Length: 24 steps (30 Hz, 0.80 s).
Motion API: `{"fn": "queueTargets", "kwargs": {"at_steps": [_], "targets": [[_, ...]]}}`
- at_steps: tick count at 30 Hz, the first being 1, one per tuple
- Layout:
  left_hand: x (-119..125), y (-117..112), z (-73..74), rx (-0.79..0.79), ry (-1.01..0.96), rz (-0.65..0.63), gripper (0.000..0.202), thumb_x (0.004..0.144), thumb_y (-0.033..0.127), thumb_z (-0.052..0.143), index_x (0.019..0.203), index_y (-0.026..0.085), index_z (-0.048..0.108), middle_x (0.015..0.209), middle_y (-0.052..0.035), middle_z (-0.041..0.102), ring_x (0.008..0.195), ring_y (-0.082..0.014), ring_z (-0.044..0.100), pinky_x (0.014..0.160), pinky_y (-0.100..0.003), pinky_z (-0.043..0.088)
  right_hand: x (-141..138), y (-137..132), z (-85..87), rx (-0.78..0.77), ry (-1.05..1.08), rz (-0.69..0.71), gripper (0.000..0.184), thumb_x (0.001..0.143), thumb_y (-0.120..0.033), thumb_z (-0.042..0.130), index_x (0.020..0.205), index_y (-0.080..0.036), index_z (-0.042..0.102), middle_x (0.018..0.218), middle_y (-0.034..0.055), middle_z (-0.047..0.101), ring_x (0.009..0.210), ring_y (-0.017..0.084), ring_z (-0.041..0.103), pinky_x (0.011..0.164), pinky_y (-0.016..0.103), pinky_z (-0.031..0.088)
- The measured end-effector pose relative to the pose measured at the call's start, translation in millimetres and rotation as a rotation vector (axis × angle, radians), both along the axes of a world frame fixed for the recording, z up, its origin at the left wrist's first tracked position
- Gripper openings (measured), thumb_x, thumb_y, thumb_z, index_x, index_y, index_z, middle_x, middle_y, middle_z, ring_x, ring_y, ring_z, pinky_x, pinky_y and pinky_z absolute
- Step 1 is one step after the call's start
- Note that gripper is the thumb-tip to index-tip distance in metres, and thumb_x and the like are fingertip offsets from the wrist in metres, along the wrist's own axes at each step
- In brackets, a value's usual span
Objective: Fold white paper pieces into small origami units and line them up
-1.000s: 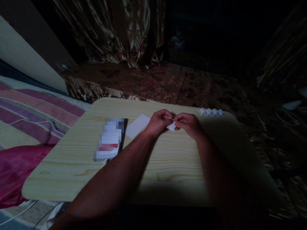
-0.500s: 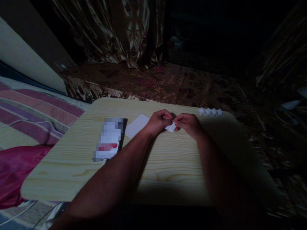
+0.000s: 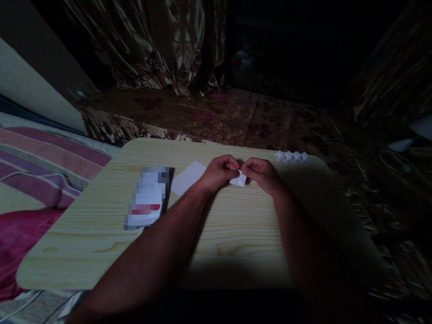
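Note:
Above the middle of the wooden table, a small folded piece of white paper is pinched between both my hands. My left hand is closed on the paper's left side, thumb across its upper edge. My right hand grips the upper right side between thumb and fingers; some fingertips are hidden behind the paper. A larger white sheet of paper lies flat left of my left hand, partly covered by my wrist. Several small white folded paper stars stand in a row near the far right edge.
A phone-like device with a blurred-out screen lies on the table's left part. Beyond the left edge are a striped bedcover and pink cloth. Patterned curtains hang behind. A white cable lies at right.
The view has shifted slightly, so the table and its objects sit a little further left. Both hands keep hold of the small paper, which has turned slightly between the fingers.

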<state>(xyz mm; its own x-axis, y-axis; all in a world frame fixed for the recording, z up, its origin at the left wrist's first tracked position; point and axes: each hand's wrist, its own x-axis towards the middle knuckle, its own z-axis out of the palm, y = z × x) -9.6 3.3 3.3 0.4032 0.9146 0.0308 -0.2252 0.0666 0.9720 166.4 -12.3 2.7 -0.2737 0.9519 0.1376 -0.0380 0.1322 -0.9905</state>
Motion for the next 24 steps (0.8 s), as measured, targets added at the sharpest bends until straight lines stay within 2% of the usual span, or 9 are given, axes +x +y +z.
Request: {"fn": "queueTargets", "kwargs": {"at_steps": [14, 24], "targets": [[-1.4, -0.7, 2.2, 0.033, 0.044, -0.056, 0.028, 0.059, 0.015, 0.073, 0.079, 0.016, 0.054, 0.06, 0.0047, 0.058, 0.049, -0.0055, 0.048, 0.051, -0.019, 0.034, 0.5, 0.4, 0.7, 0.033, -0.017, -0.015, 0.027, 0.07, -0.042, 0.075, 0.075, -0.017, 0.065, 0.068, 0.0007, 0.065, 0.057, 0.012, 0.058, 0.052, 0.025, 0.048], [1.1, -2.6, 2.2, 0.058, 0.122, -0.02, 0.033, 0.057, 0.012, 0.07, 0.083, 0.018, 0.05, 0.062, 0.006, 0.057, 0.047, -0.005, 0.046, 0.047, -0.018, 0.032, -0.4, 0.0, 0.0, 0.031, -0.087, -0.043, 0.031, 0.069, -0.046, 0.074, 0.075, -0.017, 0.063, 0.065, -0.0002, 0.062, 0.055, 0.012, 0.055, 0.05, 0.024, 0.045]]}}
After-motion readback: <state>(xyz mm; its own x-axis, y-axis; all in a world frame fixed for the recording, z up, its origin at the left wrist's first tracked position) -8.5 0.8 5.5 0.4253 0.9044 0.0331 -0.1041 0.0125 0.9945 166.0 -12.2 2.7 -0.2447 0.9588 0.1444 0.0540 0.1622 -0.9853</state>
